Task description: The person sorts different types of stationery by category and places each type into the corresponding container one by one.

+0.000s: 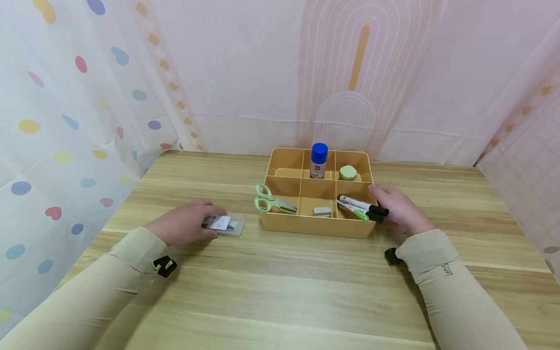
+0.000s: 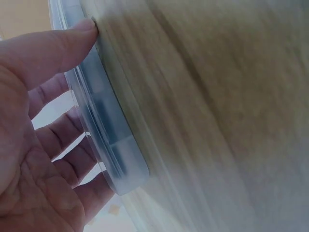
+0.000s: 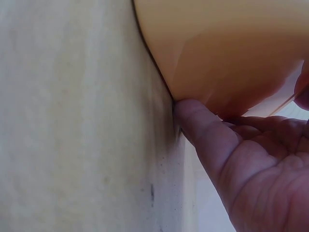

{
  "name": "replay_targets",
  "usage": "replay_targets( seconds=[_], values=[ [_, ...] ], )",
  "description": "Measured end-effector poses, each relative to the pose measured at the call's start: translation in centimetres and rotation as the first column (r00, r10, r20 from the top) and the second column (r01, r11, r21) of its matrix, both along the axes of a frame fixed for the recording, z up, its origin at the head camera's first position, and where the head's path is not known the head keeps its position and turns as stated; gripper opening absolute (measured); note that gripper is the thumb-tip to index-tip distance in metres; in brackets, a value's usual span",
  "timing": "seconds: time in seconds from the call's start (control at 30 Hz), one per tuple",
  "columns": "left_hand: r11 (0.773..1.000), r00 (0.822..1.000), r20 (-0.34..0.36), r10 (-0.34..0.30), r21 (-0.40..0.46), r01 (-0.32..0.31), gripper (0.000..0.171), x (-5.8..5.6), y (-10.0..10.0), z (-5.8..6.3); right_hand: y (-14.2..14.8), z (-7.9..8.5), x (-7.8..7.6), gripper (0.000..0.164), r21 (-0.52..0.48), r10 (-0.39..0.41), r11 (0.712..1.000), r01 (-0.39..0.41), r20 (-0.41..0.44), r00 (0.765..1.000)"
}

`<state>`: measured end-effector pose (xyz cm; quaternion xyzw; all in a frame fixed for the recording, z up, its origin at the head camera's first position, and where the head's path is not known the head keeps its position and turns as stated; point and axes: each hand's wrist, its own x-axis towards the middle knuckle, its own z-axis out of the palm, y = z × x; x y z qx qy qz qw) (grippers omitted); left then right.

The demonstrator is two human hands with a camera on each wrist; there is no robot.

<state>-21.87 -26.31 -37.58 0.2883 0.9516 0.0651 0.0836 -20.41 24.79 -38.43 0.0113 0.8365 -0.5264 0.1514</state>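
Note:
My left hand grips a flat clear plastic case at the table's left. The case has a white label and dark contents that I cannot make out. In the left wrist view, my thumb is on one side of the case and the fingers are on the other. My right hand holds the right end of a yellow-orange divided organizer, one digit at its rim. In the right wrist view, a fingertip touches the organizer's outer wall near the tabletop.
In the organizer are green-handled scissors, a blue-capped bottle, a pale green rounded object, a small grey-white block and several pens. Patterned curtains border the wooden table.

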Motion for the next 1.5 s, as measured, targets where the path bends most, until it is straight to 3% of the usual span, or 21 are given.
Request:
replay_targets(
  seconds=[0.47, 0.83, 1.2, 1.5],
  values=[
    [0.998, 0.999, -0.031, -0.012, -0.06, 0.01, 0.054, 0.0, 0.2, 0.0, 0.0, 0.0, 0.0, 0.085, 0.017, 0.004, 1.0, -0.004, -0.002, 1.0],
    [0.998, 0.999, -0.04, -0.007, -0.057, 0.005, 0.057, -0.4, -0.1, 0.3, 0.0, 0.1, 0.0, 0.086, 0.038, 0.001, 0.999, -0.001, -0.001, 1.0],
    [1.0, 0.998, -0.062, -0.013, -0.008, 0.013, 0.055, -0.7, -0.2, 1.6, 0.0, 0.0, -0.1, 0.088, 0.04, -0.001, 0.999, 0.001, 0.008, 1.0],
    [0.999, 0.992, -0.125, -0.013, -0.039, 0.008, 0.053, -1.1, -0.1, 2.9, 0.0, 0.1, -0.1, 0.087, 0.047, 0.005, 0.999, -0.005, 0.005, 1.0]
  ],
)
